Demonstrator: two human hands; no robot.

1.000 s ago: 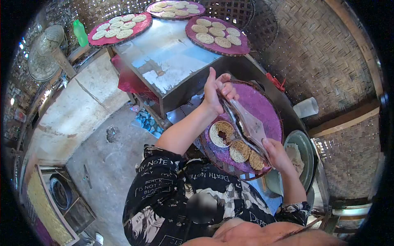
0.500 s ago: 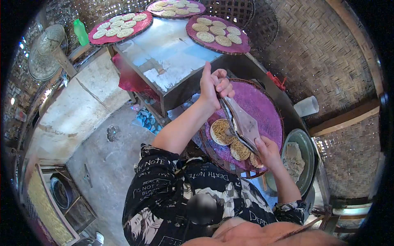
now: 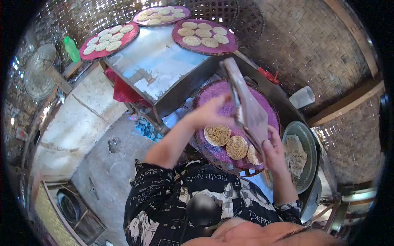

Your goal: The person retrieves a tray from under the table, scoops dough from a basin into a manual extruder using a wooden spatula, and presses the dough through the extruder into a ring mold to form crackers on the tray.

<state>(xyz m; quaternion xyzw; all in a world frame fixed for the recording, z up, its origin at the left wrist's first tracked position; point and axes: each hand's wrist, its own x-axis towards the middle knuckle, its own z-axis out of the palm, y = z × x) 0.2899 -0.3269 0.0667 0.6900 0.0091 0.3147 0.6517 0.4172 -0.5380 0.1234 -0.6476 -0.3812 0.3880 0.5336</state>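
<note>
Drew left hand (image 3: 211,112) back from the tool's (image 3: 253,107) top end since the earlier frame, with fingers loosely spread, too blurred to tell any contact. Kept right hand (image 3: 273,149) curled around the lower end, likely bearing all its weight. Held the tool aslant above the tray (image 3: 213,89), hiding part of the rightmost cake (image 3: 252,156). Left strands (image 3: 218,134) in a ring (image 3: 210,142), probably for shape. Had a basin (image 3: 310,160) just right, likely for reach, and laden trays (image 3: 232,41) on the table (image 3: 160,53) beyond.

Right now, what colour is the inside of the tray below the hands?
The tray is purple inside, best seen in the head view.
</note>
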